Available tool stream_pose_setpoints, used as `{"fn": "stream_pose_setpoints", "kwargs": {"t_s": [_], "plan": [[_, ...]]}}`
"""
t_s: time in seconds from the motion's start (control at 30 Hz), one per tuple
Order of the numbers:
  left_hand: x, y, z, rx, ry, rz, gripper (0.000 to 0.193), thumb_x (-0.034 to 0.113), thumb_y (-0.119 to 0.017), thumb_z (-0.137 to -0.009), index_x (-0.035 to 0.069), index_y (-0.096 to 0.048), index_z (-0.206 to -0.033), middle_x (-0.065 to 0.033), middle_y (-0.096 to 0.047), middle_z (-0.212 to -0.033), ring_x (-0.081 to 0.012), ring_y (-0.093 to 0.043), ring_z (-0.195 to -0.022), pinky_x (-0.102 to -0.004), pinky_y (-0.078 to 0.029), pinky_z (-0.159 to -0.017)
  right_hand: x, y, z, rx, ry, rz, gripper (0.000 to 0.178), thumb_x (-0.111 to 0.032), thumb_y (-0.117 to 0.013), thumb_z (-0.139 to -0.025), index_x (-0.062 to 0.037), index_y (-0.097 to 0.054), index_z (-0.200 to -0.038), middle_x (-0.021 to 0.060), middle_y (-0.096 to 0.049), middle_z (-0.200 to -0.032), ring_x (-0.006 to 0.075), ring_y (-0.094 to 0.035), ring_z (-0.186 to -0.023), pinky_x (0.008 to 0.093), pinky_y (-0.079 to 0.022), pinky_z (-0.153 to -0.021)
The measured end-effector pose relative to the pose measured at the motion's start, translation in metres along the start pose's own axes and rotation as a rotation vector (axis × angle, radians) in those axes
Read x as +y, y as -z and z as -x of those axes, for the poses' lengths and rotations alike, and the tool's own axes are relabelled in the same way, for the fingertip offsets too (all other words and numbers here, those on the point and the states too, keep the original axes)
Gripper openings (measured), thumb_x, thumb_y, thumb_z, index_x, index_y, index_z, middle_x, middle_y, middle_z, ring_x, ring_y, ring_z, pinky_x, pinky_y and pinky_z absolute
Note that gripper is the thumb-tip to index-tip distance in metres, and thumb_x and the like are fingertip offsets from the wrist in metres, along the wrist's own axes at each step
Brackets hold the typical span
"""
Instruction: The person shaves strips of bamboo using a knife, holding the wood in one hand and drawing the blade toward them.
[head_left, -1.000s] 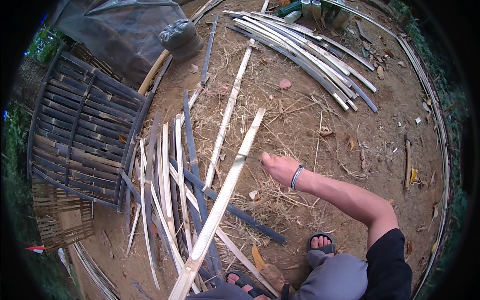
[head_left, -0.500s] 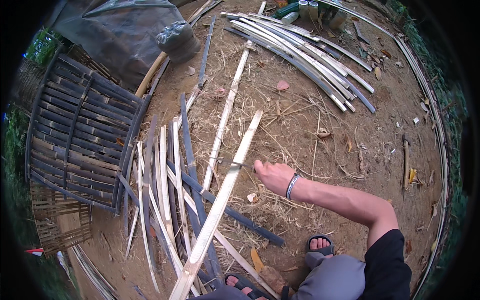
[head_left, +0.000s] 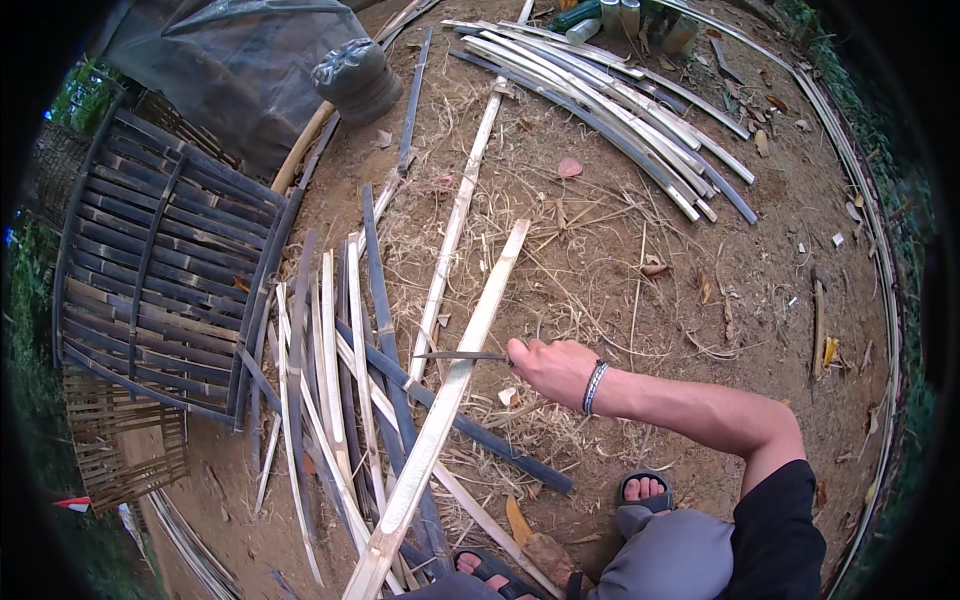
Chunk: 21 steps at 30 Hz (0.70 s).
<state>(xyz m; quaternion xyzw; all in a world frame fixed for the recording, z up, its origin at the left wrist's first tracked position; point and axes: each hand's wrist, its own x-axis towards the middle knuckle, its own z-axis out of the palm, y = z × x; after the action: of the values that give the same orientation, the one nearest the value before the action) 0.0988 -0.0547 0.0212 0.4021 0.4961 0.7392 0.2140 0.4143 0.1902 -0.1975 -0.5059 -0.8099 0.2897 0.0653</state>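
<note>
My right hand [head_left: 553,370] is closed round the handle of a knife, which my fingers mostly hide. The knife's thin dark blade [head_left: 435,355] points left and lies across a long pale split bamboo strip [head_left: 437,425]. This strip slants from the lower edge, near my left foot, up to the middle of the view. Its light inner face is turned up, and small marks run along its lower part. My left hand is outside the picture, and the strip's near end is cut off by the lower edge.
Loose bamboo strips [head_left: 330,365] lie piled left of the held strip. Another bundle [head_left: 600,110] rests at the far right, near bottles [head_left: 583,31]. A slatted bamboo panel [head_left: 160,270] stands at the left. Fibrous shavings [head_left: 555,440] cover the soil by my sandalled feet.
My right hand and the knife have moved a little nearer to me along the bamboo strip. The blade now looks more level. The strip has hardly shifted.
</note>
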Motion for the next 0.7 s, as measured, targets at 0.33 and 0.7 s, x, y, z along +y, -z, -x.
{"fn": "stream_pose_setpoints", "kwargs": {"t_s": [0.33,0.7], "plan": [[-0.006,-0.035,-0.006,0.175,0.002,0.145,0.029,0.024,-0.040,-0.084,0.017,-0.028,-0.059,0.0018,-0.023,-0.051,-0.0116,-0.026,-0.045,-0.0277,-0.030,-0.055,0.047,-0.015,-0.035,0.086,-0.073,0.002,0.020,-0.020,-0.038,-0.097,0.0001,-0.038,-0.095,0.0222,-0.060,-0.067,0.0383,-0.064,-0.065,0.0468,-0.051,-0.055],[0.005,-0.047,0.001,0.279,0.062,0.174,0.031,0.022,-0.043,-0.080,0.018,-0.026,-0.055,0.0023,-0.020,-0.048,-0.0118,-0.025,-0.045,-0.0278,-0.029,-0.055,0.007,-0.016,-0.006,0.089,-0.039,-0.017,0.011,-0.010,-0.037,-0.093,0.0005,-0.037,-0.095,0.0205,-0.059,-0.069,0.0368,-0.064,-0.063,0.0450,-0.053,-0.053]]}}
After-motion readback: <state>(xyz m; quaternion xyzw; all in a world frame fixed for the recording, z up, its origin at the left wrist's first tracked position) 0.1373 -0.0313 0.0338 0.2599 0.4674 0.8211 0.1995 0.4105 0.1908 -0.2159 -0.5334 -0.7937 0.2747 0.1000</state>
